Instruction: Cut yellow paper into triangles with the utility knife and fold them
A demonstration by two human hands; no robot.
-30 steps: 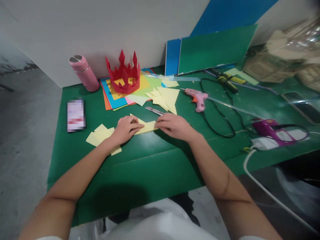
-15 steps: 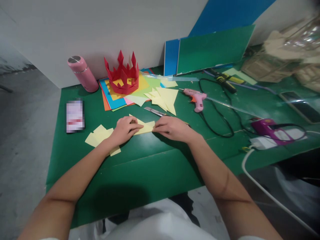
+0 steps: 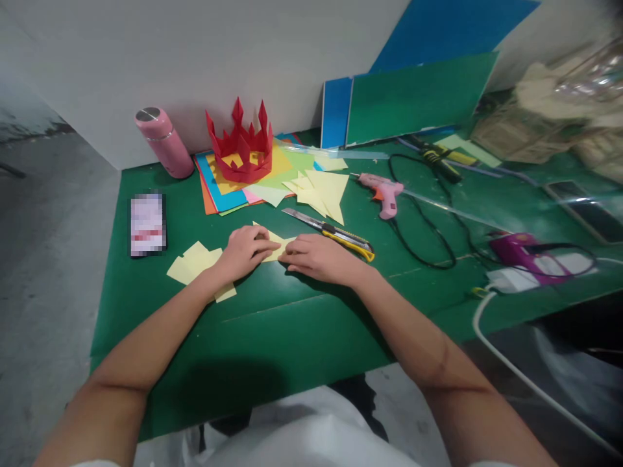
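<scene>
A folded piece of pale yellow paper (image 3: 273,255) lies on the green table between my hands. My left hand (image 3: 243,251) holds its left part, fingers bent and pressed down on it. Over the right part rests my right hand (image 3: 318,259), fingers together, with thumb and fingertips at the lower fold; it hides much of that end. Just beyond the right hand lies a yellow and black utility knife (image 3: 335,233), blade out. Small yellow paper pieces (image 3: 195,263) are piled beside my left wrist, partly under the forearm.
Behind stands a red paper crown (image 3: 246,170) on coloured sheets (image 3: 221,194), near cut yellow paper (image 3: 331,188). A pink bottle (image 3: 170,152) and a phone (image 3: 147,224) are at left. Right are a pink glue gun (image 3: 387,194), its black cord, and a power strip (image 3: 516,279).
My right hand has slid left along the folded paper, closer to my left hand, uncovering the utility knife's handle. The left hand stays in place on the paper.
</scene>
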